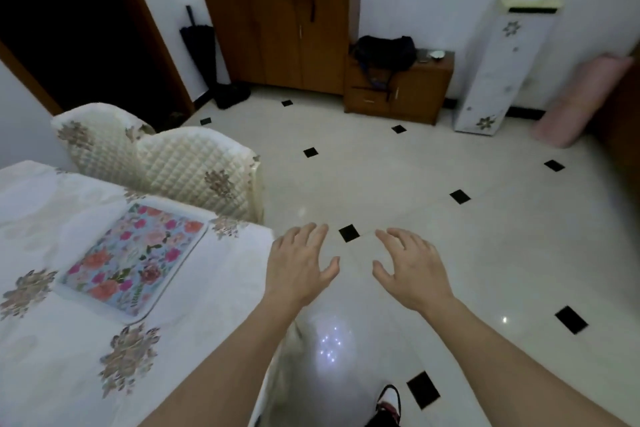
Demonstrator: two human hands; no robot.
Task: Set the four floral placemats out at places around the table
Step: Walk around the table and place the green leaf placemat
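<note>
One floral placemat [133, 258] with pink and orange flowers on pale blue lies flat on the white-clothed table [207, 295], near the table's right end. My left hand [299, 265] hovers just past the table's right edge, empty, fingers spread. My right hand [410, 269] is held out over the floor to the right of it, also empty with fingers apart. Both hands are well to the right of the placemat and touch nothing. No other placemat is in view.
Two quilted cream chairs [194, 166] stand at the table's far side. Beyond the tiled floor [450, 253] are a wooden cabinet [277, 28], a low wooden stand [398, 90] with a dark bag, and a white floor unit [498, 69]. My shoe [388, 402] shows at the bottom.
</note>
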